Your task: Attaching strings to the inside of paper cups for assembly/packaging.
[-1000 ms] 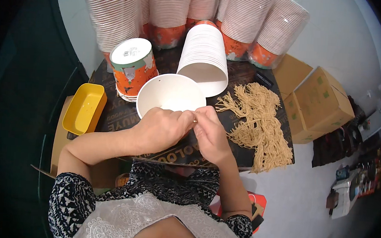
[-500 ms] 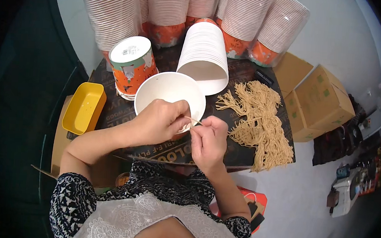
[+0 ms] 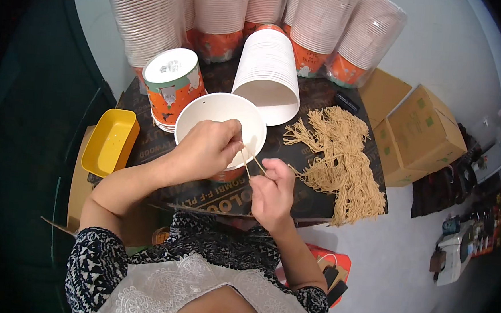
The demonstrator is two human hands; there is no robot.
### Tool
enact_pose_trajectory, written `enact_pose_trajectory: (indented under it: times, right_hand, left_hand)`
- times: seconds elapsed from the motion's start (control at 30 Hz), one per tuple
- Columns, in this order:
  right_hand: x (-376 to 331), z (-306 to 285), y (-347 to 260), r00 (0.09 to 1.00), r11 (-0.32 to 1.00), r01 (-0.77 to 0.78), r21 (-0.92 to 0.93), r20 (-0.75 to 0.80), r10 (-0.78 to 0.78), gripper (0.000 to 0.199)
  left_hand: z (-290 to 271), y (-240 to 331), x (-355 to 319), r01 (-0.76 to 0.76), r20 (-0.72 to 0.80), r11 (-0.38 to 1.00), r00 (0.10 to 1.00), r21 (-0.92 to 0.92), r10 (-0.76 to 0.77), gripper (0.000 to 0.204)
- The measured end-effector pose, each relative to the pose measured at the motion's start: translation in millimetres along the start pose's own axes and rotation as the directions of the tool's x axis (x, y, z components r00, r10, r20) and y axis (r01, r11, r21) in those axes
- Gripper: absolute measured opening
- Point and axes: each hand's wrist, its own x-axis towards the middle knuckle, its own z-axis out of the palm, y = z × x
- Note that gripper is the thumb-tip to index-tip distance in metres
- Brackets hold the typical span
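A white-lined paper bucket [image 3: 193, 117] stands upright at the table's near edge, with a small dark spot on its far inner wall. Over its near rim my left hand [image 3: 207, 153] is closed, pinching one end of a tan string [image 3: 247, 158]. Just right of the bucket, my right hand [image 3: 272, 193] pinches the other side, so two strands run taut between the hands. Whether the string passes through the bucket's wall is hidden behind my left hand. A heap of loose tan strings [image 3: 341, 168] lies to the right of my right hand.
Behind the bucket lies a stack of nested white buckets [image 3: 267, 63], its mouth toward me. An upturned orange bucket [image 3: 177, 94] stands at left, beside a yellow tray [image 3: 111, 142]. Wrapped bucket stacks [image 3: 219, 17] line the back. A cardboard box [image 3: 423, 138] sits at right.
My hands have drawn apart, the left up and leftward, the right slightly down. The string between them is now longer and tighter. The bucket has shifted slightly left and turned.
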Motion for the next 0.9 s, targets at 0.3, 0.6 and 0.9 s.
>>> enact_pose_trajectory:
  times: [0.3,0.6,0.9]
  right_hand:
    - [-4,14,-7,0.823,0.779,-0.477,0.408,-0.104,0.558,0.007]
    - [-1,20,-12,0.785,0.703,-0.498,0.508,-0.079,0.614,0.007]
    - [7,5,-14,0.91,0.84,-0.384,0.383,0.001,0.415,0.005]
  left_hand:
    - [-4,7,-19,-0.402,0.001,0.911,0.915,0.096,0.404,0.013]
    - [-4,14,-15,-0.484,0.007,0.875,0.875,-0.02,0.484,0.014]
    - [3,9,-2,-0.397,0.024,0.912,0.916,-0.102,0.402,0.012]
